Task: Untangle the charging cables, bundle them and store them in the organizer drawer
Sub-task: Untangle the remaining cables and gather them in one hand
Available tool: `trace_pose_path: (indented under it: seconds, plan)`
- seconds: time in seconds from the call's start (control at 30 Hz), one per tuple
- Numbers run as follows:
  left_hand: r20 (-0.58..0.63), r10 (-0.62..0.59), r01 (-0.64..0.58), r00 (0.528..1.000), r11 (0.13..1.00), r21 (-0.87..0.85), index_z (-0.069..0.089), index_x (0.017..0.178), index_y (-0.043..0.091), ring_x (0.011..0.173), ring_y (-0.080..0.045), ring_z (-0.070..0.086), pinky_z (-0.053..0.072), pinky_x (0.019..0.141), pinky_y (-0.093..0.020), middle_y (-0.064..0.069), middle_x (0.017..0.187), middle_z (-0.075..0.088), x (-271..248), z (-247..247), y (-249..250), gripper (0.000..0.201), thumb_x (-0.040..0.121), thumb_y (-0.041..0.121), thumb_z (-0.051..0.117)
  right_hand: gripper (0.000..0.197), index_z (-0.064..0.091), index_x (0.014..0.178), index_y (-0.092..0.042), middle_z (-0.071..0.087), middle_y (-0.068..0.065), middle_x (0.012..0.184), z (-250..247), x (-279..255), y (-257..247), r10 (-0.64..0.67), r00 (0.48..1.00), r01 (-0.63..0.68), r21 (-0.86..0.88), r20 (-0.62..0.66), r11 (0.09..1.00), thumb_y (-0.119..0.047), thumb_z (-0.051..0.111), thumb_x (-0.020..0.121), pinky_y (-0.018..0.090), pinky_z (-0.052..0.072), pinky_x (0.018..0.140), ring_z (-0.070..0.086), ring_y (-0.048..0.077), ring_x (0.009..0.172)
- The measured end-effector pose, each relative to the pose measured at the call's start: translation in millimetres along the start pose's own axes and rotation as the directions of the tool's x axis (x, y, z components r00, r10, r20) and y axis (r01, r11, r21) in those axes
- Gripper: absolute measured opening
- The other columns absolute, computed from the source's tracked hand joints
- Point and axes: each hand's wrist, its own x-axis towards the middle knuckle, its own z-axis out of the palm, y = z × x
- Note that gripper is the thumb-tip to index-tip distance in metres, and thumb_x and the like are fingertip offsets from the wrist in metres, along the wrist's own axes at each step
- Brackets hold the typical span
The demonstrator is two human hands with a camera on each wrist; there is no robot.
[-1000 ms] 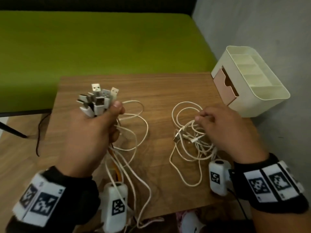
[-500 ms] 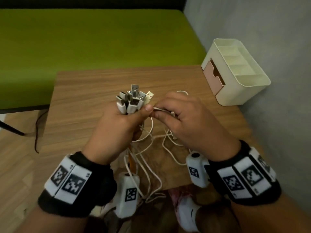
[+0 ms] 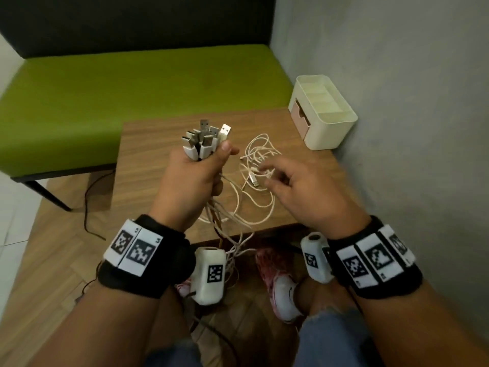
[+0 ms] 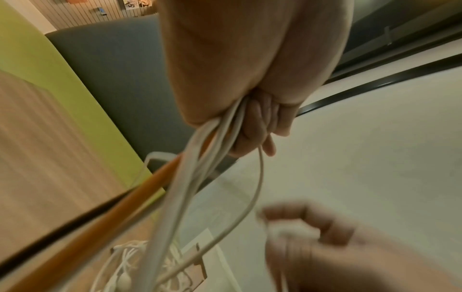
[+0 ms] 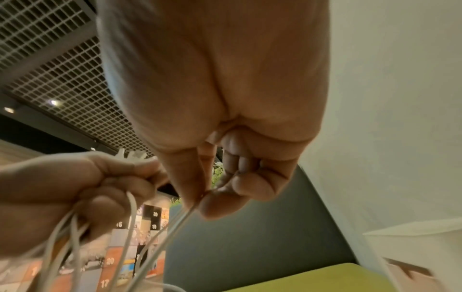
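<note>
My left hand (image 3: pixel 209 165) is held above the wooden table (image 3: pixel 148 181) and grips a bunch of white charging cables (image 3: pixel 203 144), USB plugs pointing up. Their cords (image 4: pixel 197 171), one of them orange, hang from the fist past the table's front edge. A loose tangle of white cables (image 3: pixel 260 157) lies to the right of it. My right hand (image 3: pixel 267 178) hovers over that tangle; in the right wrist view its thumb and forefinger (image 5: pixel 212 199) pinch one thin white cable (image 5: pixel 175 223). The cream organizer (image 3: pixel 328 128) with its pink drawer (image 3: pixel 300 115) stands at the table's back right corner.
A grey wall (image 3: pixel 397 128) runs close along the table's right side. A green bench (image 3: pixel 132 88) stands behind the table. My feet in pink-and-white shoes (image 3: pixel 283 287) are under the front edge. A black cord (image 3: pixel 87 202) trails on the floor at the left.
My right hand, which was up against the plug bunch half a second ago, has moved right and down to the loose tangle. The left hand still holds the bunch upright.
</note>
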Motion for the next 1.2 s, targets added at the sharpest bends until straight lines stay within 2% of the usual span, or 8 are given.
trace_pose_path:
  seconds: [0.2,0.33,0.47,0.57,0.67,0.83,1.03,1.2]
  plan:
    - [-0.035,0.161,-0.152,0.986,0.972,0.177,0.065,0.082,0.017,0.050,-0.008,0.037,0.031,0.051,-0.025,0.009,0.054,0.042,-48.9,15.1,51.1,0.022,0.100,0.024,0.054,0.011,0.071,0.101,-0.030,0.063,-0.014,0.093,-29.1,-80.8,2.7,0.313,0.815,-0.169,-0.317,0.488,0.933,-0.029,0.064,0.093,0.023,0.048,0.073,0.059,0.004,0.086]
    - [0.026,0.201,-0.199,0.979,0.933,0.298,0.061,0.082,0.018,0.070,-0.010,0.063,0.043,0.074,-0.029,0.004,0.063,0.065,-78.7,36.9,69.8,0.022,0.100,0.026,0.051,0.013,0.071,0.103,-0.033,0.064,-0.019,0.096,-52.5,-109.0,-8.6,0.227,0.904,-0.159,-0.206,0.363,0.965,-0.037,0.066,0.091,0.018,0.048,0.074,0.058,-0.005,0.085]
    - [0.066,0.106,-0.113,0.992,0.988,0.109,0.057,0.086,0.013,0.076,-0.018,0.066,0.051,0.072,-0.025,0.003,0.059,0.063,-104.1,67.4,73.4,0.018,0.100,0.022,0.050,0.060,0.050,0.135,-0.041,0.057,-0.023,0.119,-56.5,-116.8,-31.8,0.061,0.963,-0.091,0.101,0.263,0.991,-0.046,0.075,0.080,0.024,0.048,0.090,0.055,-0.004,0.107]
    - [0.065,0.034,-0.032,0.997,0.999,-0.027,0.056,0.088,0.013,0.073,-0.023,0.067,0.055,0.066,-0.039,-0.001,0.058,0.057,-114.0,79.6,74.7,0.016,0.099,0.024,0.052,0.049,0.054,0.127,-0.040,0.064,-0.018,0.114,-43.7,-114.1,-39.2,0.020,0.950,-0.081,0.184,0.311,0.980,-0.047,0.072,0.082,0.032,0.052,0.090,0.062,0.003,0.102]
    - [0.063,0.042,-0.041,0.997,0.999,-0.021,0.055,0.089,0.011,0.055,-0.016,0.059,0.050,0.053,-0.029,0.000,0.059,0.054,-121.0,81.6,78.9,0.019,0.100,0.025,0.051,0.017,0.066,0.105,-0.033,0.074,-0.009,0.094,-35.5,-115.7,-43.5,0.008,0.936,-0.084,0.202,0.352,0.976,-0.044,0.061,0.093,0.036,0.057,0.082,0.070,0.007,0.084]
    - [0.037,0.062,-0.063,0.997,0.998,0.023,0.056,0.084,0.011,0.049,-0.014,0.046,0.045,0.049,-0.026,0.003,0.054,0.044,-126.3,79.4,77.1,0.022,0.101,0.024,0.050,0.020,0.068,0.092,-0.024,0.077,0.005,0.090,-21.8,-127.7,-52.4,-0.002,0.867,-0.228,0.400,0.499,0.888,-0.035,0.054,0.101,0.049,0.058,0.086,0.075,0.026,0.084]
    - [0.074,0.028,-0.027,0.997,1.000,-0.005,0.054,0.082,0.013,0.049,-0.013,0.046,0.048,0.050,-0.029,0.003,0.055,0.040,-135.0,71.6,66.8,0.021,0.100,0.025,0.051,0.021,0.070,0.113,-0.032,0.074,-0.009,0.104,-45.4,-138.4,-45.4,-0.061,0.739,-0.115,0.215,0.671,0.970,-0.040,0.060,0.095,0.038,0.053,0.095,0.070,0.013,0.097]
    - [0.116,-0.047,0.028,0.992,0.986,0.163,0.055,0.084,0.011,0.050,-0.012,0.036,0.033,0.045,-0.025,0.003,0.056,0.039,-147.9,61.2,45.9,0.020,0.098,0.024,0.053,0.049,0.053,0.134,-0.042,0.061,-0.022,0.127,-65.9,-129.9,-30.8,-0.052,0.975,-0.043,0.419,0.215,0.907,-0.043,0.068,0.087,0.042,0.048,0.104,0.057,-0.001,0.118]
